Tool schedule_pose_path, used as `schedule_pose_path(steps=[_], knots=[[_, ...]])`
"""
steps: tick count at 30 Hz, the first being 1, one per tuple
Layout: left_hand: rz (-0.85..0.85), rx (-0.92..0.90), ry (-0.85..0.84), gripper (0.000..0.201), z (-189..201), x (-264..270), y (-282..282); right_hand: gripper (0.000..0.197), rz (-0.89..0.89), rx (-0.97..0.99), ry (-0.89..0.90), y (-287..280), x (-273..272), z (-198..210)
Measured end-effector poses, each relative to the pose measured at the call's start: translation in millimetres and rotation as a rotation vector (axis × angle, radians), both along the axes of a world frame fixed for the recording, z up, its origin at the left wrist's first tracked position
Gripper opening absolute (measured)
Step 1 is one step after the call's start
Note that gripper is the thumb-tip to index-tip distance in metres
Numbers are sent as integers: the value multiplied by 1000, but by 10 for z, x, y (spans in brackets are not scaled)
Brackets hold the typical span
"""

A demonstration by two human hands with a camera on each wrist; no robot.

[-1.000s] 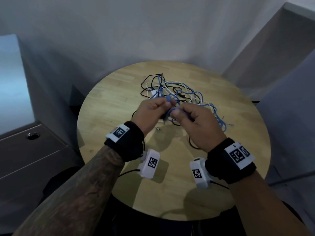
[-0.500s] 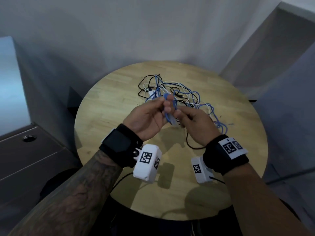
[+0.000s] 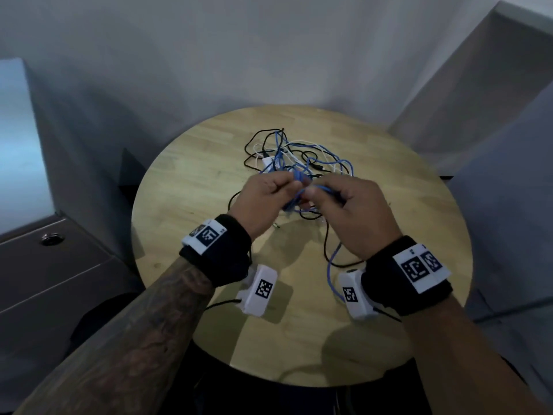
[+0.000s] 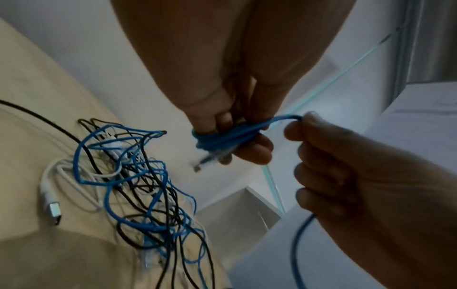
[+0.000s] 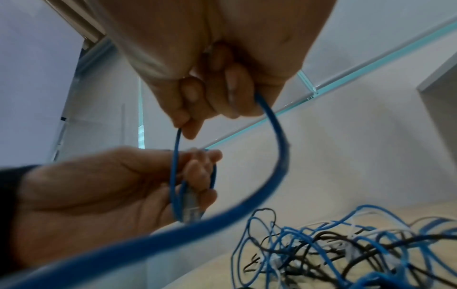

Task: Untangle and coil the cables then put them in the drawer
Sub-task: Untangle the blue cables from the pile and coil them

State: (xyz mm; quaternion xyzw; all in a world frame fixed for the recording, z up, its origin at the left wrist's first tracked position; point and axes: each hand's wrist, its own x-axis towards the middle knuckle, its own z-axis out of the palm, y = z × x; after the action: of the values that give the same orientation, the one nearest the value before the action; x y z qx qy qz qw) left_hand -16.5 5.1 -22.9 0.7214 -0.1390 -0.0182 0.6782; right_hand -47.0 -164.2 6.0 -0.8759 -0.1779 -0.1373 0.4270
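A tangle of blue, black and white cables [image 3: 299,157] lies on the far half of the round wooden table [image 3: 191,205]. My left hand [image 3: 263,199] holds a small coil of blue cable [image 4: 222,136] wound round its fingers, a clear plug [image 5: 191,210] hanging from it. My right hand [image 3: 350,205] pinches the same blue cable [image 5: 277,156] just right of the coil; the strand loops down past my right wrist [image 3: 330,271]. Both hands hover above the table in front of the tangle [image 4: 138,185].
A grey drawer cabinet [image 3: 59,280] with a round lock [image 3: 51,238] stands to the left of the table. Grey walls close in behind, and a grey panel [image 3: 502,205] stands on the right. A white USB plug [image 4: 53,211] lies at the tangle's edge.
The hands have drawn slightly apart, the right one shifting right with the strand. A length of blue cable now hangs down beside the right wrist.
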Motion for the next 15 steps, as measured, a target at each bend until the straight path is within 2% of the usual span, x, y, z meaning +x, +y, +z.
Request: schedule_pose_path(steps=[3,7,9,11,13,15], knots=[[-186,-146,180,26,-2,-55,-78,11,-84,76,-22,-104,110,-40],[-277,-307,286,25,23,-91,-125,12,-66,205,51,-154,190,-140],[-286,-406,306,25,21,-96,-101,17,-59,162,72,-142,204,-199],[-285,-522,330,26,26,-86,-55,22,-27,168,167,-85,185,-258],[-236,-661,378,26,52,-60,-22,24,12,173,280,16,133,-296],[-163,-786,405,25,72,-11,8,22,52,86,352,107,76,-329]])
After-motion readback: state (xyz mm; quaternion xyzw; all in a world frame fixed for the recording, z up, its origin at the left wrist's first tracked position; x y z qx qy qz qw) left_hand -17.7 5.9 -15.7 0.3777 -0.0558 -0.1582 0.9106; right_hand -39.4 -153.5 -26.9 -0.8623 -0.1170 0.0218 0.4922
